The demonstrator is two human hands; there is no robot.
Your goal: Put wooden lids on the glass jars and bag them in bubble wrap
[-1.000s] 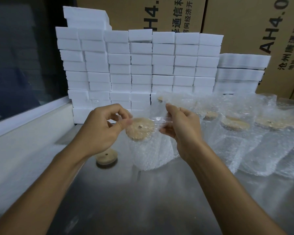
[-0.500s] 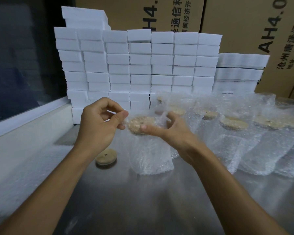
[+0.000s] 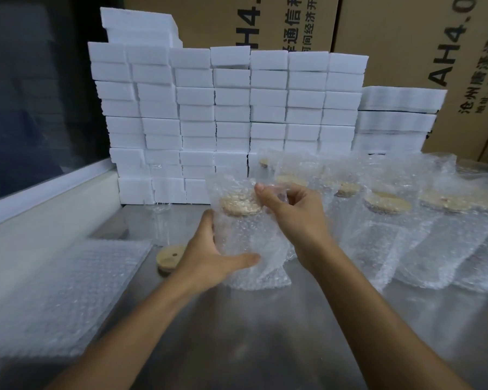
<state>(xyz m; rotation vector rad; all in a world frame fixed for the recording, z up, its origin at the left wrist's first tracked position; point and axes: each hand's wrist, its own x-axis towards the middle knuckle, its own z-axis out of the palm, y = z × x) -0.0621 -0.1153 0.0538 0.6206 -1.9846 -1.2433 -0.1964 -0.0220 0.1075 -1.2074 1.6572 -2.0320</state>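
Observation:
A glass jar with a wooden lid (image 3: 239, 205) stands inside a bubble wrap bag (image 3: 251, 249) on the steel table. My left hand (image 3: 209, 254) grips the bagged jar low on its left side, thumb across the front. My right hand (image 3: 290, 212) pinches the bag's top flap beside the lid. A loose wooden lid (image 3: 168, 258) lies flat on the table just left of my left wrist. An empty glass jar (image 3: 160, 223) stands behind that lid, faint against the foam.
Several bagged, lidded jars (image 3: 386, 220) lie in a row to the right. A stack of flat bubble wrap bags (image 3: 57, 299) sits at the left. White foam blocks (image 3: 231, 119) are stacked at the back, with cardboard boxes (image 3: 406, 46) behind them.
My left hand let go of the bag's top and dropped down to grip the jar's side. My right hand stays at the bag's top, now folding the flap over the lid.

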